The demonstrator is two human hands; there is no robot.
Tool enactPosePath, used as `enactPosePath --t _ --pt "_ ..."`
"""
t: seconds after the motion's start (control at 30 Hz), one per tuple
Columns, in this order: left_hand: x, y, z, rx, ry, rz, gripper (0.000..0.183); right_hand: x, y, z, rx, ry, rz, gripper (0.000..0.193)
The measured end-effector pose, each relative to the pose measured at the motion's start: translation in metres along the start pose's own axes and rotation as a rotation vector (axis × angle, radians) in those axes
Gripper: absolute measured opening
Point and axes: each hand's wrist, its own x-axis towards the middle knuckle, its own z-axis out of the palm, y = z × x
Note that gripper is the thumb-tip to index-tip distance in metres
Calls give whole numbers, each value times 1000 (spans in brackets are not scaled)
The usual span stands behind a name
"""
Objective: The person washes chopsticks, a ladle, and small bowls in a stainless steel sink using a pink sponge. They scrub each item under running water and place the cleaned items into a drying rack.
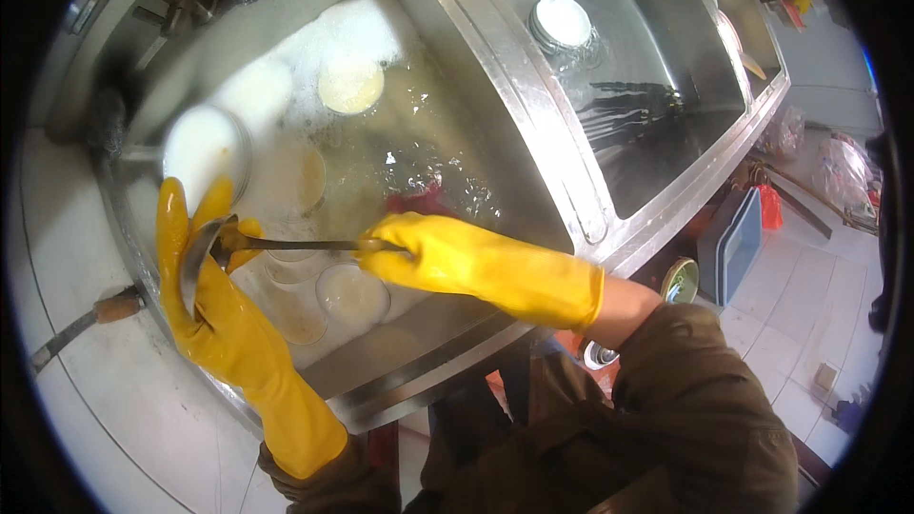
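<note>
Here the ladle [249,249] lies level over the soapy sink [533,124], its long axis running between both gloves: left hand [195,262] cups the bowl, right hand [419,246] clasps the handle end.

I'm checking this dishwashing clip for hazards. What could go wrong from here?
1. The ladle is held by wet gloves, left hand at the bowl, right hand on the handle; it may slip into the soapy water.
2. Bowls lie in the sink right under it, so a drop could chip one.
3. Foam hides part of the basin, so fingers might meet something unseen.
</note>
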Motion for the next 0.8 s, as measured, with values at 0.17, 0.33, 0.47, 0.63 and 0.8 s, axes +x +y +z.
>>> enactPosePath --t 0.17,0.33,0.47,0.63,0.8 --pt "-17 6 30 -120 196 -293 49 -39 -19 -75 786 234 237 34" --pt "-57 -41 5 -110 -66 -384 47 -86 81 -209 511 895 267 36" --pt "-106 -81 -11 7 -64 -499 45 -123 188 -290 400 1149 651 28" --pt "-128 -111 -18 -79 30 -553 46 -86 186 -293 -337 946 725 56" --pt "-124 -120 -23 90 -50 -535 46 -5 62 -161 -560 825 -110 59"
